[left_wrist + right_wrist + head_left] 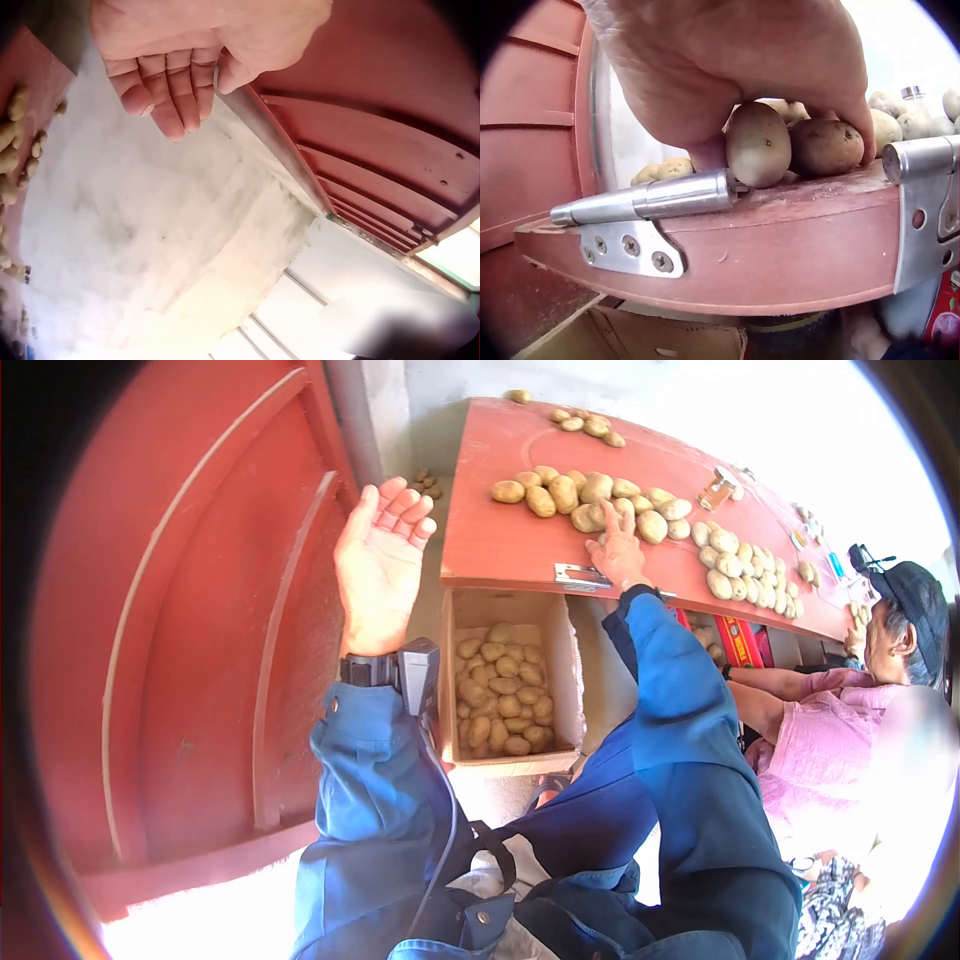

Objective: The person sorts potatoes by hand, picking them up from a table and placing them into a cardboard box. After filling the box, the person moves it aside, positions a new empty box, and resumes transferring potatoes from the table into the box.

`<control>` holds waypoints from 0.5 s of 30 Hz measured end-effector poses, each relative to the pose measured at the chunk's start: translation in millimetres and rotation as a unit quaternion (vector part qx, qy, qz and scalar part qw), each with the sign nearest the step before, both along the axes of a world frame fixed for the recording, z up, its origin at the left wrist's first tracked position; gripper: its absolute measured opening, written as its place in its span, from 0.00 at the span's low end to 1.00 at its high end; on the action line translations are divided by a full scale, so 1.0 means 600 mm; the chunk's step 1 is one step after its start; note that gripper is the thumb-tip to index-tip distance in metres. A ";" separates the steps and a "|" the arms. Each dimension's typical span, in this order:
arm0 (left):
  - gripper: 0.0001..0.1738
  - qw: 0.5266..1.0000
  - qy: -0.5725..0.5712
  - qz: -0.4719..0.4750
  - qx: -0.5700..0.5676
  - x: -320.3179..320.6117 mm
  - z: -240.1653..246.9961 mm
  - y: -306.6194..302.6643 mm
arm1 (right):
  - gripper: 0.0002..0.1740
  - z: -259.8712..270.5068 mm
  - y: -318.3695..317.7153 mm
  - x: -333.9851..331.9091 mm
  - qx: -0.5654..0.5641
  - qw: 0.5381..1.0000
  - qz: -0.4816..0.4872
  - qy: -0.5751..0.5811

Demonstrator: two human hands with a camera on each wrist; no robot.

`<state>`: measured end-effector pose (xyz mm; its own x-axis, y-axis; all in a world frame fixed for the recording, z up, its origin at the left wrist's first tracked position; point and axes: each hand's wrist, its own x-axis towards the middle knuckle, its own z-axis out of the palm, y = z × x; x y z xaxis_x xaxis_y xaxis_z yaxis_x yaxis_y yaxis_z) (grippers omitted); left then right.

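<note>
My right hand [620,557] reaches over the near edge of a red door panel [480,545] laid flat as a table. In the right wrist view its thumb and fingers close around two potatoes, a pale one [758,145] and a darker one [826,148], at the panel's edge. More potatoes [541,501] lie in a group beside that hand. My left hand [380,575] is raised to the left of the panel, palm showing, fingers loosely bent, with nothing in it. The left wrist view shows the same left hand [187,45] against a pale wall.
Below the panel stands a cardboard box [573,690] with many potatoes [505,685] inside. Metal hinges [580,576] sit on the panel's edge. A glass jar [716,490] and further potatoes [745,570] lie rightward. Another person [830,730] sits at right. A red door [200,620] rises at left.
</note>
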<state>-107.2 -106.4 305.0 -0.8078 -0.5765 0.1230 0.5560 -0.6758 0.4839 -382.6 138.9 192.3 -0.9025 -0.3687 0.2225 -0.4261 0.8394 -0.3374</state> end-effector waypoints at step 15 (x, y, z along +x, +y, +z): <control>0.20 0.994 0.030 0.059 0.081 0.256 -0.114 0.071 | 0.35 -0.104 0.048 -0.117 0.088 0.988 0.035 0.118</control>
<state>46.3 -63.9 236.8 -0.7268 -0.6836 0.0670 0.6614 -0.6703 0.3364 -452.7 167.6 130.0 -0.8043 -0.4795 0.3511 -0.5340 0.8423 -0.0729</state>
